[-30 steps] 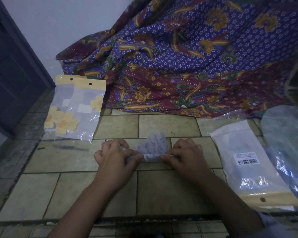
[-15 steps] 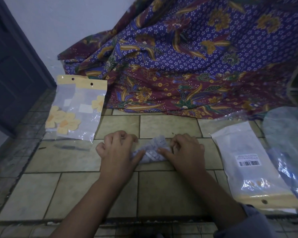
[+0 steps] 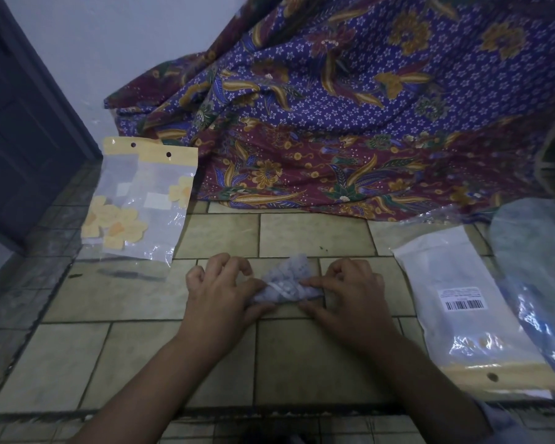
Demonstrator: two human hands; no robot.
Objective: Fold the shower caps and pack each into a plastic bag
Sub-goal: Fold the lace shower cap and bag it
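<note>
A small bunched shower cap (image 3: pixel 286 281), pale blue with white dots and a white elastic edge, lies on the tiled floor between my hands. My left hand (image 3: pixel 221 293) pinches its left end with thumb and curled fingers. My right hand (image 3: pixel 350 293) pinches its right end the same way. Two packed plastic bags (image 3: pixel 141 200) with yellow header cards and yellow flower prints lie at the far left. A flat stack of plastic bags (image 3: pixel 468 302) with a barcode label lies at the right.
A purple and maroon batik cloth (image 3: pixel 350 107) drapes over something behind the work area. A pile of crinkled clear plastic (image 3: pixel 535 283) sits at the far right. A dark door (image 3: pixel 20 129) stands at the left. The tiled step's edge (image 3: pixel 237 411) runs near me.
The cap's upper flap has been folded down, so the bundle is lower and more compact. Both hands stayed on its ends and moved slightly closer together.
</note>
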